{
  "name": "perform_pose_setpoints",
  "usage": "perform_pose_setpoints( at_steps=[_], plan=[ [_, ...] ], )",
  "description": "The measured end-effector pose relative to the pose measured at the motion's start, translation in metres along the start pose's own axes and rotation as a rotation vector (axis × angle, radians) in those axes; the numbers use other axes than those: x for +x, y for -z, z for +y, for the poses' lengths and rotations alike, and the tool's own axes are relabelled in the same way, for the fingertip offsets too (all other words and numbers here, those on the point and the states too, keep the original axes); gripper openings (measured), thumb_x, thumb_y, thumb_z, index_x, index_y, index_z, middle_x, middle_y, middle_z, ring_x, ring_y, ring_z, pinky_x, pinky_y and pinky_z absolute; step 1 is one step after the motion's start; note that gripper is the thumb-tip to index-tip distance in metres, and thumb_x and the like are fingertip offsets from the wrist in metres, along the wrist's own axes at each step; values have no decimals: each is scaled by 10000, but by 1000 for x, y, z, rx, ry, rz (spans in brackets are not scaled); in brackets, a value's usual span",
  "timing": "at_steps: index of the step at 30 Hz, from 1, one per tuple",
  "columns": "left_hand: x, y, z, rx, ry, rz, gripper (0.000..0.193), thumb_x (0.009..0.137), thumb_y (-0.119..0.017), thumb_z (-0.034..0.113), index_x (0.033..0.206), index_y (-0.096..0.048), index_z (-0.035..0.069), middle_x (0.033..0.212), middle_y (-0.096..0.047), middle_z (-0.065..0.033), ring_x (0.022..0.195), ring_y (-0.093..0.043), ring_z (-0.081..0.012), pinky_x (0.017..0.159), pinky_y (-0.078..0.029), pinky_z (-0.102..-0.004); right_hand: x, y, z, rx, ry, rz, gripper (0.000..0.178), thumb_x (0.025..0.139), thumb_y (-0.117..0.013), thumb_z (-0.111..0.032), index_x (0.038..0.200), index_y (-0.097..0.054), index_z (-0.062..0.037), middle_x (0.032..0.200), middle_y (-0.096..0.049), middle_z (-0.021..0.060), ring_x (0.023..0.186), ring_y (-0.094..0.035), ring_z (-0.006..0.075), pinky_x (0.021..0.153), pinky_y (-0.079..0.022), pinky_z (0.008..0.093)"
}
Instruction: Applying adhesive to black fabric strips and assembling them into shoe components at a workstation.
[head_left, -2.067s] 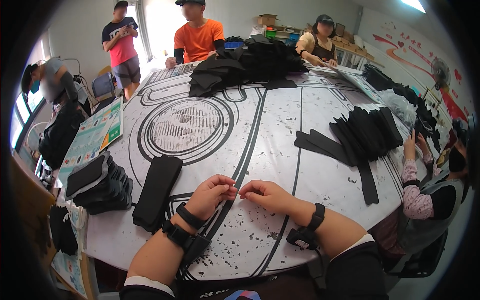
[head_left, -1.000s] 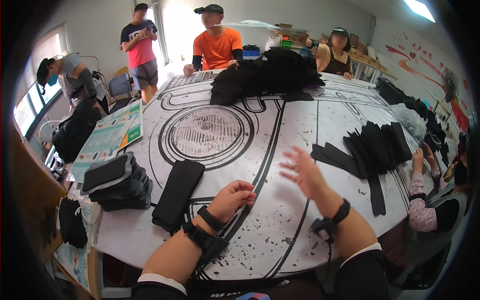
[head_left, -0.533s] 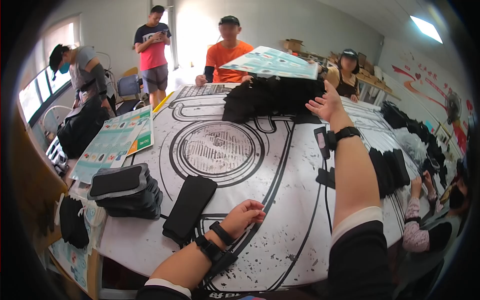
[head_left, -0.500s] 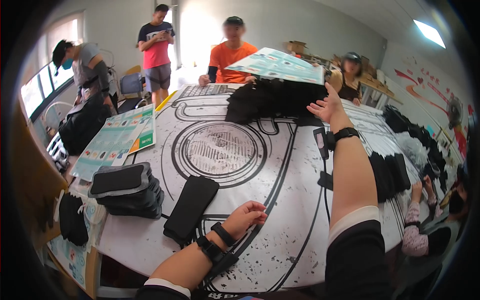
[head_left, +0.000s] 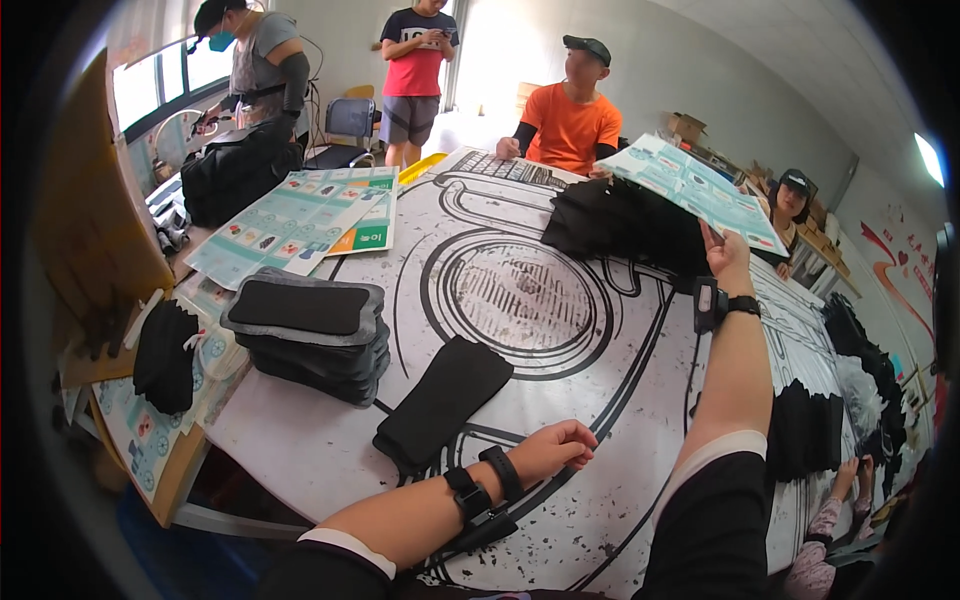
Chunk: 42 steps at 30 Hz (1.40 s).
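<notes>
My left hand (head_left: pixel 552 452) hovers low over the table, its fingers curled together with nothing visible in them. Next to it lies a stack of black fabric pieces (head_left: pixel 447 400). My right hand (head_left: pixel 730 256) reaches far forward and pinches the near edge of a large printed sheet (head_left: pixel 690 185), though its fingertips are partly hidden. That pale teal sheet slants above a heap of black fabric pieces (head_left: pixel 620 225). Its right end is near a person in a dark cap (head_left: pixel 793 190), whose grip on it I cannot make out.
The table cover (head_left: pixel 640 490) bears black line drawings. To the left are grey-edged black pads (head_left: pixel 300 310), more printed sheets (head_left: pixel 290 220) and black fabric (head_left: pixel 166 355). Black bundles (head_left: pixel 805 430) lie at the right. A person in orange (head_left: pixel 572 125) sits across; others stand or work nearby.
My right hand, open and apart from the sheet before, has come to its near edge and closed there. The sheet has tilted lower at the right. My view has turned left.
</notes>
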<state>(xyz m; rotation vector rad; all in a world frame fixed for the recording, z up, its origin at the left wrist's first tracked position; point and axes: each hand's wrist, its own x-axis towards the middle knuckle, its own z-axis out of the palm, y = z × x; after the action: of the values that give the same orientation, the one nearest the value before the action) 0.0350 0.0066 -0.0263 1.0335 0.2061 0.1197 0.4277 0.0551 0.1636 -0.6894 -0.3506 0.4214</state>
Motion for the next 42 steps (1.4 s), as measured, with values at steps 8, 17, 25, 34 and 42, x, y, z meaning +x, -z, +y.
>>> perform_pose_setpoints(
  at_steps=[8,17,25,34,42],
  plan=[
    [-3,-1,3,16,-27,6,190,873,-486,67,1053,-517,18,950,-565,-74,845,-553,-131,801,-461,-253,-153,32,-30,-119,122,-145,304,876,-430,-7,1172,-392,51,1149,-500,170,1022,-552,279,857,-517,372],
    [-37,-61,26,20,-457,-133,769,801,-652,284,1368,-189,49,1370,-291,-132,1250,-323,-260,995,-340,-375,-370,33,-3,-30,-105,-193,315,924,-414,-128,1220,-375,-28,1137,-518,125,973,-582,248,777,-542,386],
    [-96,-106,82,-265,-513,315,311,916,-438,108,1191,-399,-32,1086,-532,-138,938,-576,-213,780,-542,-345,-381,72,-9,-446,-228,-632,474,876,-487,-47,1300,-277,-44,1192,-469,138,933,-580,238,781,-516,382],
    [-239,65,239,151,-986,988,281,855,-538,62,1124,-467,104,952,-587,-24,730,-604,-106,544,-538,-197,-354,129,-12,-830,-5,-478,666,862,-465,-27,1396,-71,-85,1161,-468,137,784,-577,145,764,-493,291],
    [-328,192,298,19,-968,1056,154,826,-593,52,968,-538,31,911,-592,-56,702,-593,-123,563,-520,-170,-342,142,10,-902,-164,-451,675,855,-454,-25,1399,-67,-120,998,-540,107,696,-571,116,687,-478,233]
  ],
)
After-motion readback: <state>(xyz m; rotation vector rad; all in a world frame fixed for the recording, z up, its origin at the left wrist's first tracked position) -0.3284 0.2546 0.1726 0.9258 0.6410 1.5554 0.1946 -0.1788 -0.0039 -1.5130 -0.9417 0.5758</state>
